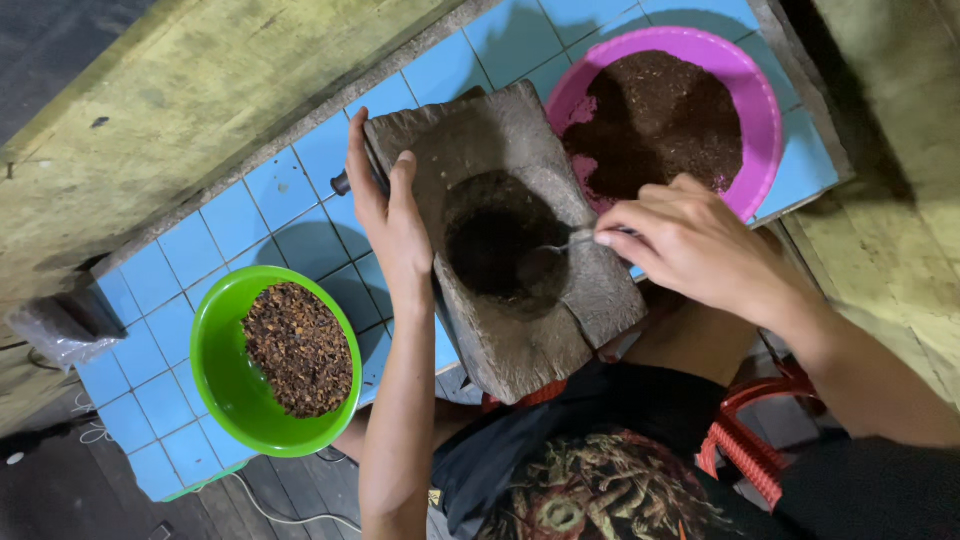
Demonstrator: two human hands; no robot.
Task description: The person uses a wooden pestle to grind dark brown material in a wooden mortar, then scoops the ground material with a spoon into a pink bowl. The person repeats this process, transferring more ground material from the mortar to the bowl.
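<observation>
A grey stone mortar slab lies tilted on the blue tiled counter, with dark ground powder in its round hollow. My left hand grips the slab's far left edge, fingers over the rim. My right hand pinches a metal spoon whose bowl dips into the hollow. A pink bowl of dark brown powder stands just behind my right hand. A green bowl of coarse brown bits sits left of my left forearm.
A yellowish wooden wall runs along the counter's far side. A grey plastic bag lies at the counter's left end. A red stool shows under my lap. The counter's edge drops off at the right beyond the pink bowl.
</observation>
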